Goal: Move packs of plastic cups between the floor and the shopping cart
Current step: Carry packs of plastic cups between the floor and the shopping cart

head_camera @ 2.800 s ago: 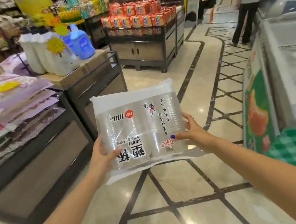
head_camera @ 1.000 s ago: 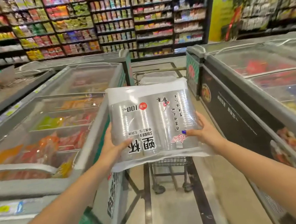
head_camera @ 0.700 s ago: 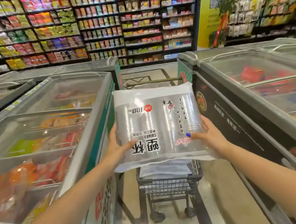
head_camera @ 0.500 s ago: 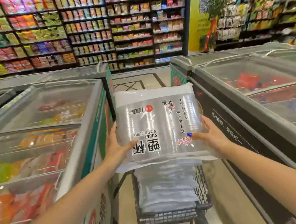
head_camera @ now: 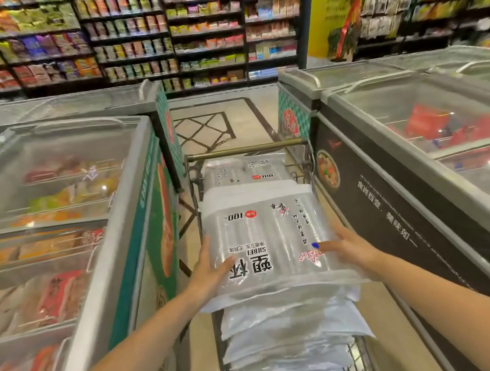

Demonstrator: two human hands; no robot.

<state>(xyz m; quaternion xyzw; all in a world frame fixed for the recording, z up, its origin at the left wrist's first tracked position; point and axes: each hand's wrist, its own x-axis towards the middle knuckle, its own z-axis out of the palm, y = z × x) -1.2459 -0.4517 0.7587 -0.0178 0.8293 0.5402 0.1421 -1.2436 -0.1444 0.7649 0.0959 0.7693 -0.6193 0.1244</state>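
A: Since the earlier view we have come up to the shopping cart (head_camera: 308, 177), and the pack of plastic cups (head_camera: 271, 241) we were carrying at chest height is now lowered over the basket, onto or just above the stack of packs (head_camera: 291, 335) already lying in it.

B: Agreed. Earlier only the near end of the cart showed under the pack; now we look down on the basket, which sits in the aisle between the left freezer (head_camera: 60, 191) and the right freezer (head_camera: 436, 135).

A: Why do we hold it flat, print up?

B: We judge that the pack is wide and soft, so a grip on both sides keeps it level and lets it land squarely on the pile rather than slide off. Another pack (head_camera: 248, 169) lies at the far end of the basket, so the near pile is where there is room.

A: And our hands?

B: Our left hand (head_camera: 210, 275) clasps the pack's left edge, thumb on top, the fingers running along its side. Our right hand (head_camera: 350, 249) clasps the right edge the same way, thumb on the print; its other fingers are hidden. Neither has let go.

A: Whether the pack already rests its weight on the pile?

B: We cannot tell.
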